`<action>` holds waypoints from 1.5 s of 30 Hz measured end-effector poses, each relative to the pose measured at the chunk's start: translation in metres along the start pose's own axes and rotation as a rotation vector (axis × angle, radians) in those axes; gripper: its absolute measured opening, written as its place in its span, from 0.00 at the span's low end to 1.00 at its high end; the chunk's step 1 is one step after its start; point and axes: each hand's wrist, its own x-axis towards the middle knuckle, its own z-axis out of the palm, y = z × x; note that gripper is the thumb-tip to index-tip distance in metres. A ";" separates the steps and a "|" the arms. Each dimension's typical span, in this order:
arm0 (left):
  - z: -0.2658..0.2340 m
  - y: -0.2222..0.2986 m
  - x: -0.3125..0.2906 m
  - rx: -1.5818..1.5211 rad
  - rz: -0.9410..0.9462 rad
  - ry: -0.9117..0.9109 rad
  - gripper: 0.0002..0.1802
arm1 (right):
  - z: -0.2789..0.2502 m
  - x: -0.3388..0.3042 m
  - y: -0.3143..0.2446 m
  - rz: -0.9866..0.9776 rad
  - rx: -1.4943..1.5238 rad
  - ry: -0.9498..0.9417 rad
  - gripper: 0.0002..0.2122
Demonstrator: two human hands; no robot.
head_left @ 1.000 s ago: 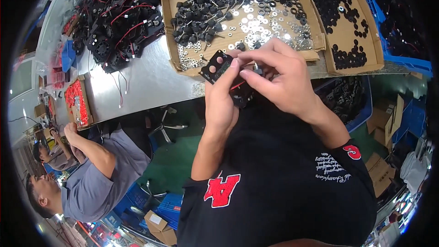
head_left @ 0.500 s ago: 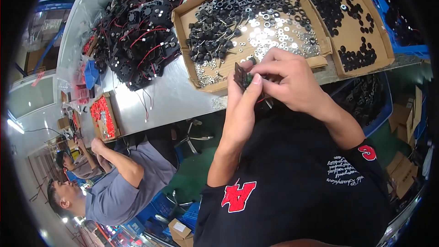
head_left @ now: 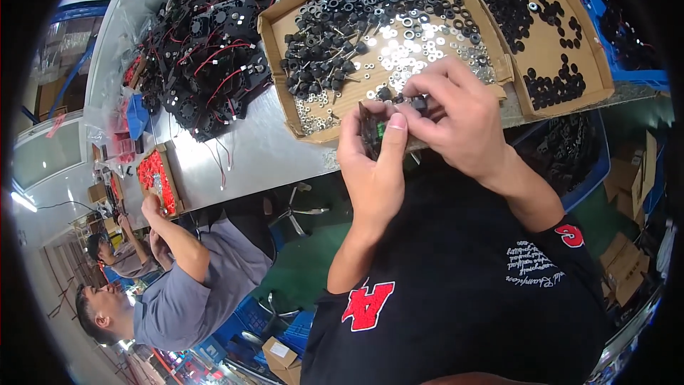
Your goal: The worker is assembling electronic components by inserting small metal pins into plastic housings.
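My left hand [head_left: 374,160] grips a small black fan unit [head_left: 372,130] edge-on, thumb pressed on its side. My right hand [head_left: 456,117] pinches a small dark part at the unit's top edge. Both hands hover just in front of a cardboard tray [head_left: 281,75] holding black rubber grommets, screws and shiny washers. What the right fingers pinch is too small to identify.
A second cardboard tray [head_left: 595,82] of black rings lies to the right. A heap of black fans with red wires [head_left: 210,50] covers the grey table at left. Two co-workers [head_left: 185,292] sit to the lower left near a small box of red parts [head_left: 153,175]. Blue crates stand below the table.
The fan unit has turned from flat-faced to edge-on in my left hand, and both hands have shifted slightly right and closer to the tray.
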 end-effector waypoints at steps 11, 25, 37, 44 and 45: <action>-0.006 0.000 0.004 -0.063 0.189 0.089 0.09 | 0.003 -0.006 -0.011 -0.099 0.115 0.019 0.12; -0.017 0.002 0.006 -0.496 -0.113 0.027 0.19 | -0.005 -0.011 -0.004 0.287 0.796 -0.103 0.10; -0.011 -0.004 0.003 -0.101 0.015 0.140 0.17 | 0.000 -0.014 0.005 0.198 0.641 -0.165 0.10; -0.009 0.000 0.003 -0.292 -0.088 0.097 0.16 | 0.007 -0.025 0.004 0.242 0.392 -0.065 0.13; -0.009 -0.002 0.003 -0.278 -0.070 0.100 0.16 | 0.008 -0.026 0.005 0.241 0.392 -0.065 0.13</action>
